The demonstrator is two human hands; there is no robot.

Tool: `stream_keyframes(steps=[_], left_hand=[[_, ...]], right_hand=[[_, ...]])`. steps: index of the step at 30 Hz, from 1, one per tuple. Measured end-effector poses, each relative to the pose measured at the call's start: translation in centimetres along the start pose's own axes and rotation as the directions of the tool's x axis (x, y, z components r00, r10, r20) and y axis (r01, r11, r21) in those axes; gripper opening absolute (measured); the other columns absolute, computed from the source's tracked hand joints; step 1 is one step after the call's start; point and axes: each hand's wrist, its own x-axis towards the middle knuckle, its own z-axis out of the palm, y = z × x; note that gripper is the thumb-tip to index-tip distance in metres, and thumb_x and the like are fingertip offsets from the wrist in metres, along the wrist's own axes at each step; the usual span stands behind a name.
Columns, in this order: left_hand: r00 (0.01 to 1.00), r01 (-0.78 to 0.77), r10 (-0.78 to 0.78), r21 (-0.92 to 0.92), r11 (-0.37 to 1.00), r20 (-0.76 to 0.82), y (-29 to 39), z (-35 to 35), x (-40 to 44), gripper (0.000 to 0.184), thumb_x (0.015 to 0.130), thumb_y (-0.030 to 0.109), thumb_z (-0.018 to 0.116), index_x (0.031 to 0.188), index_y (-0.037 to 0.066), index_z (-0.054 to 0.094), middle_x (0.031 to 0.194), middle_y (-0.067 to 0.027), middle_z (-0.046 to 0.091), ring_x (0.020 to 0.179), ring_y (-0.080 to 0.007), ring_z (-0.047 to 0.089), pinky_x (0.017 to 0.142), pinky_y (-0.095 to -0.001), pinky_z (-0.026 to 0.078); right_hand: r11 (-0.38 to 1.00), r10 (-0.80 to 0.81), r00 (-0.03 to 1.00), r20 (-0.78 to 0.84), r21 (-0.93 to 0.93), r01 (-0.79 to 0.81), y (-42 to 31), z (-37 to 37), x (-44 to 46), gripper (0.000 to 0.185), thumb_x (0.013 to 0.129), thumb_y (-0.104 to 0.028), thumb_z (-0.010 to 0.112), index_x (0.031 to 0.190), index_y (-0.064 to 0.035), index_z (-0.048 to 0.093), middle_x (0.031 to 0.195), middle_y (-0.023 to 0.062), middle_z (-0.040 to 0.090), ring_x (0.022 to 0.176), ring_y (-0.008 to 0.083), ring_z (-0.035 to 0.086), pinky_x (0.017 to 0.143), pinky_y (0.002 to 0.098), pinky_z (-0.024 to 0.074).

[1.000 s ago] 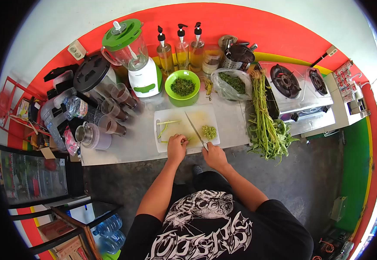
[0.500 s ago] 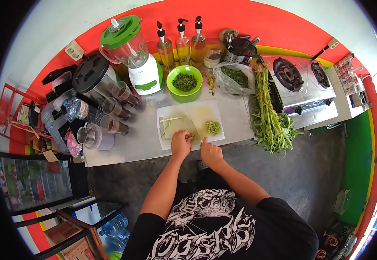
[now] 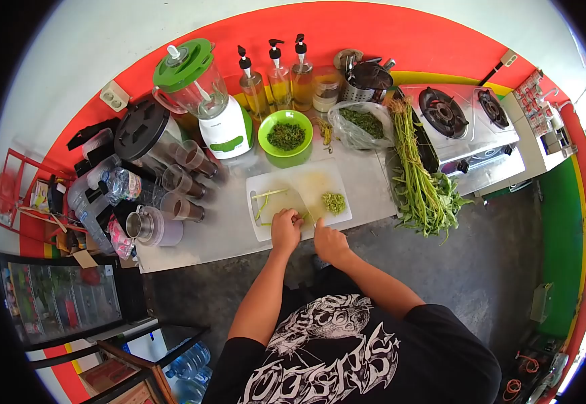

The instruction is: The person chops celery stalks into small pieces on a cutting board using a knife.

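Observation:
A white cutting board (image 3: 263, 233) lies near the front edge of the metal table. My left hand (image 3: 286, 230) is closed at the front of the board, its fingers pinching green stems against it. My right hand (image 3: 331, 244) grips a knife; its thin blade (image 3: 306, 207) points away from me across the board, just right of my left fingertips. Several loose green stems (image 3: 261, 206) lie on the board's left side. A small heap of chopped green stems (image 3: 334, 203) sits right of the blade. The knife handle is mostly covered by my fingers.
Behind the board stand a green bowl (image 3: 286, 158) of chopped greens, a blender (image 3: 224, 131) and a plastic bag (image 3: 361, 128) of greens. Tall cups (image 3: 184, 207) and a flask (image 3: 146, 225) line the left. A leafy bundle (image 3: 417, 172) overhangs the edge beside the gas stove (image 3: 464, 145).
The whole view has shifted slightly as my head moved. Both hands stay at the same part of the board, with the knife still beside my left fingers.

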Motion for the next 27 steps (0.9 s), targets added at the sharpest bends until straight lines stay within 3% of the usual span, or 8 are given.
stream_keyframes(steps=[4,6,10,13,15,19,27], left_hand=[[1.0,0.026,-0.026,-0.022,0.999,0.001,0.1,0.1,-0.2,0.011,0.076,0.002,0.074,0.083,0.003,0.065,0.083,-0.0095,0.062,0.085,-0.0316,0.059,0.076,-0.0427,0.048],[1.0,0.006,-0.006,-0.015,1.0,-0.024,0.1,0.2,-0.2,0.011,0.076,0.003,0.074,0.082,0.003,0.065,0.081,-0.0106,0.062,0.083,-0.031,0.059,0.076,-0.0421,0.048],[0.998,-0.018,0.018,0.006,1.0,-0.061,0.4,0.2,-0.4,0.011,0.076,0.003,0.073,0.081,0.002,0.064,0.08,-0.0117,0.061,0.081,-0.0308,0.059,0.075,-0.0417,0.047],[0.999,-0.007,0.007,0.001,1.0,-0.042,0.1,0.3,-0.2,0.011,0.075,0.002,0.073,0.081,0.002,0.064,0.08,-0.0116,0.062,0.082,-0.0314,0.059,0.075,-0.0419,0.047],[0.999,-0.012,0.012,-0.002,1.0,-0.052,0.1,0.3,-0.3,0.011,0.075,0.002,0.073,0.081,0.002,0.064,0.08,-0.0115,0.061,0.082,-0.0315,0.059,0.075,-0.0421,0.047],[0.997,-0.006,0.006,0.009,1.0,-0.075,0.3,0.4,-0.4,0.011,0.075,0.003,0.073,0.081,0.002,0.064,0.08,-0.0114,0.061,0.082,-0.0314,0.059,0.076,-0.0423,0.047],[0.999,0.006,-0.006,0.014,1.0,-0.034,0.6,0.0,-0.5,0.011,0.075,0.003,0.073,0.082,0.002,0.064,0.08,-0.0112,0.061,0.083,-0.0312,0.059,0.076,-0.0423,0.047]], right_hand=[[0.999,-0.009,1.0,-0.02,0.039,0.01,0.4,-0.3,0.6,0.038,0.088,-0.011,0.059,0.118,0.0065,0.045,0.087,0.023,0.07,0.081,0.0378,0.073,0.069,0.0446,0.0595],[0.996,-0.042,0.998,-0.048,0.081,0.045,0.4,-0.4,0.3,0.029,0.085,-0.008,0.058,0.107,0.0051,0.044,0.082,0.0273,0.069,0.077,0.0421,0.072,0.065,0.0496,0.0584],[0.996,-0.013,0.998,-0.069,0.088,0.019,0.2,0.3,0.4,0.028,0.085,-0.008,0.058,0.106,0.0042,0.044,0.082,0.0267,0.069,0.077,0.0415,0.072,0.065,0.0497,0.0584],[0.998,-0.015,1.0,0.015,0.068,0.014,0.3,-0.6,0.8,0.032,0.09,-0.01,0.057,0.115,0.0056,0.045,0.087,0.024,0.071,0.081,0.0389,0.073,0.069,0.046,0.0593],[0.995,-0.049,0.999,0.004,0.084,0.048,0.1,-1.2,0.4,0.026,0.089,-0.009,0.055,0.108,0.0047,0.043,0.084,0.0289,0.068,0.078,0.0432,0.071,0.066,0.0501,0.0581],[0.991,-0.036,0.998,-0.054,0.125,0.043,0.3,0.0,1.2,0.025,0.089,-0.008,0.054,0.108,0.0048,0.043,0.085,0.0299,0.068,0.079,0.0437,0.071,0.067,0.0503,0.058],[0.988,-0.026,1.0,-0.008,0.153,0.027,-0.2,-0.5,1.3,0.029,0.087,-0.006,0.055,0.111,0.006,0.043,0.087,0.0303,0.068,0.083,0.0435,0.071,0.07,0.0506,0.0581]])
